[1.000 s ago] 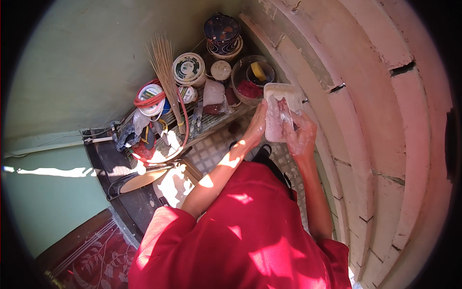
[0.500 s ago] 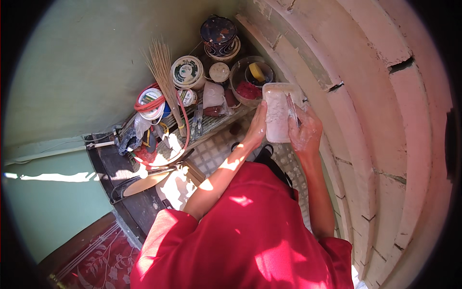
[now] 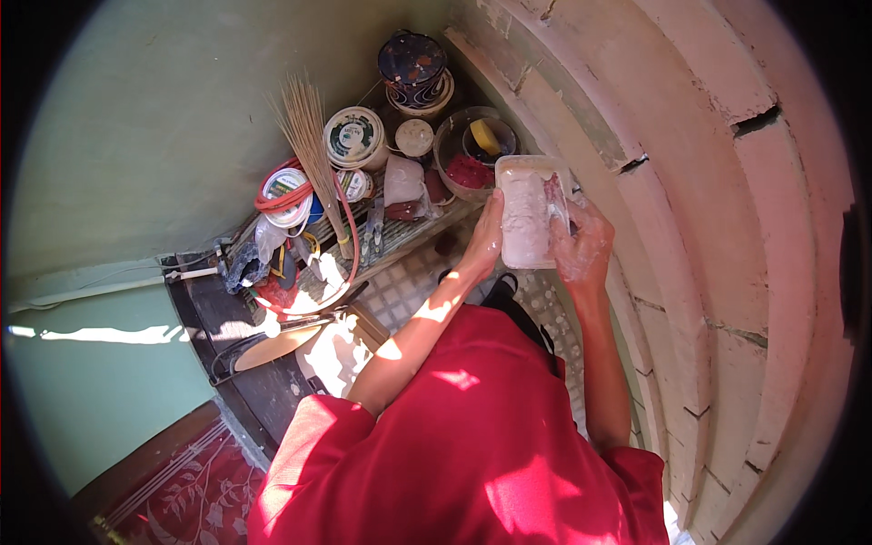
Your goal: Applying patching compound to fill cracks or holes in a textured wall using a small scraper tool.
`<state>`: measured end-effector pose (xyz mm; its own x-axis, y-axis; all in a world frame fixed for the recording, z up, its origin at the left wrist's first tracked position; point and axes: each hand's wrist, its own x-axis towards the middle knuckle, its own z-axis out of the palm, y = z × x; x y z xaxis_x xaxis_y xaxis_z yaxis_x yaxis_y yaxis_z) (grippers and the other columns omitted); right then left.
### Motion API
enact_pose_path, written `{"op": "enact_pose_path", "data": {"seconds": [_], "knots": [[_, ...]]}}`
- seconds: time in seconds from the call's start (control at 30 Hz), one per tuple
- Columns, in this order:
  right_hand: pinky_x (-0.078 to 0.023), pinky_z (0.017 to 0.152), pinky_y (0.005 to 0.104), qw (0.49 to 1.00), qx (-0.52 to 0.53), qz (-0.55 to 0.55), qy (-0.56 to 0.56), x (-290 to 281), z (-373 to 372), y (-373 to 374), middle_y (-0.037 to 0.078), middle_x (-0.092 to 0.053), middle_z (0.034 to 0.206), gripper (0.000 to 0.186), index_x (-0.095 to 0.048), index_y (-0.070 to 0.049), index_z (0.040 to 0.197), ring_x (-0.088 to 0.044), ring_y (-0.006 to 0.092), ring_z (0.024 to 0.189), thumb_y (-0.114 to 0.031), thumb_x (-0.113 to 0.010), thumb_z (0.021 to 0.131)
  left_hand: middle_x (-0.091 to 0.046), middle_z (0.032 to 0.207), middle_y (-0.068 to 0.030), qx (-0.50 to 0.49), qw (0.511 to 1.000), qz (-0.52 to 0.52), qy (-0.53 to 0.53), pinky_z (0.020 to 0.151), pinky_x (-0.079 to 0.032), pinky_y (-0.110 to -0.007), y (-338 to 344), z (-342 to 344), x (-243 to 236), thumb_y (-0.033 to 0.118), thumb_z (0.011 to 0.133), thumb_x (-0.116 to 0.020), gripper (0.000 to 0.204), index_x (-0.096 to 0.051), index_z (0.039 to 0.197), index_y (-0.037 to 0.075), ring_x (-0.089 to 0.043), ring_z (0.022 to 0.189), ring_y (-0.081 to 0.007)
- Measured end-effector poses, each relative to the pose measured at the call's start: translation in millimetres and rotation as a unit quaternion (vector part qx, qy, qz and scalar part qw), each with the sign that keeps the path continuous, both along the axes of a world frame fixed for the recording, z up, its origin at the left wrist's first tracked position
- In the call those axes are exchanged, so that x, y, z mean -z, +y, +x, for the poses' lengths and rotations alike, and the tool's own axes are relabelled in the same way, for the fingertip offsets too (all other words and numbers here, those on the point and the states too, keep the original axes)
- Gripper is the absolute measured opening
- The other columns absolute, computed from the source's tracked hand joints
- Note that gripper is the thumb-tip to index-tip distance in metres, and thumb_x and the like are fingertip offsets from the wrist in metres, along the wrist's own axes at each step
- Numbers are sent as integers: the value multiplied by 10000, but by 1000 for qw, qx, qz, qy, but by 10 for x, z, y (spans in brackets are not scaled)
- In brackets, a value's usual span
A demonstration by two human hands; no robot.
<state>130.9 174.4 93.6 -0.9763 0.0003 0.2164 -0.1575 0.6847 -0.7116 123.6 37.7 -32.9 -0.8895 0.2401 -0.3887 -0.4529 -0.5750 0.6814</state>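
Note:
I hold a white rectangular tray [image 3: 509, 163] of thick, pale paste [image 3: 524, 209] in front of me. My left hand [image 3: 486, 232] is closed on its left side, thumb along the edge. My right hand [image 3: 581, 245], smeared with paste, is at the right side, its fingers curled round a thin, coated tool [image 3: 554, 207] that lies in the paste against that side. The tool's full shape is hidden by paste and fingers. Just beyond the tray is a bowl [image 3: 452, 127] with pink cloth [image 3: 468, 171] and a smaller container holding a yellow sponge [image 3: 484, 136].
A cluttered shelf carries several buckets [image 3: 351, 136], a straw broom [image 3: 318, 154], a red hose [image 3: 350, 268] and plastic bags. A curved pink wall [image 3: 690, 236] with ledges rises on my right. A board [image 3: 259, 350] stands at the lower left, over patterned floor tiles [image 3: 409, 286].
My right hand and the tool have moved from the middle of the tray to its right side, and more of the paste surface now shows. My left hand keeps its hold.

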Motion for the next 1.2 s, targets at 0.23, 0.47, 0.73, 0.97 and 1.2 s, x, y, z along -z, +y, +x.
{"op": "enact_pose_path", "data": {"seconds": [0.23, 0.47, 0.73, 0.97, 1.2], "knots": [[-457, 609, 393, 997, -21, 53, 47, 152, 48, -189, 209, -581, 783, 291, -667, 6, 1026, -568, 368, 678, -67, -595, 753, -395, 1395, -156, 7, 998, -64, 18, 1078, -287, -316, 40, -54, 44, 532, 994, -289, 682, -310, 1401, -15, -378, 1281, -208], [-439, 594, 389, 997, -26, -57, -51, 151, -63, -56, 187, -551, 710, 248, -673, 13, 970, -569, 329, 662, -80, -590, 755, -435, 1359, -141, 7, 998, -60, 5, 1038, -344, -314, -2, -81, -106, 494, 1008, -286, 629, -350, 1375, -13, -431, 1231, -187], [-478, 644, 418, 997, 15, 69, 29, -16, -14, -96, 215, -567, 788, 278, -670, -3, 1009, -601, 393, 735, -95, -595, 757, -437, 1360, -152, -18, 997, -68, 16, 1055, -318, -319, -12, -75, 14, 506, 1005, -279, 643, -359, 1363, -22, -413, 1250, -202], [-444, 608, 379, 999, -32, -37, 23, 91, 26, -265, 181, -568, 734, 214, -680, 3, 947, -578, 314, 654, -75, -597, 766, -501, 1322, -120, -2, 997, -81, 6, 1015, -387, -335, -76, -107, -35, 530, 989, -310, 646, -348, 1406, 39, -503, 1185, -196], [-436, 606, 364, 995, -1, -86, -55, 25, -146, 64, 167, -549, 718, 174, -672, 23, 884, -556, 286, 639, -81, -598, 766, -406, 1395, -151, -8, 999, -50, 5, 1074, -300, -324, -92, -127, -106, 518, 998, -286, 656, -328, 1397, -1, -400, 1276, -217]]}}
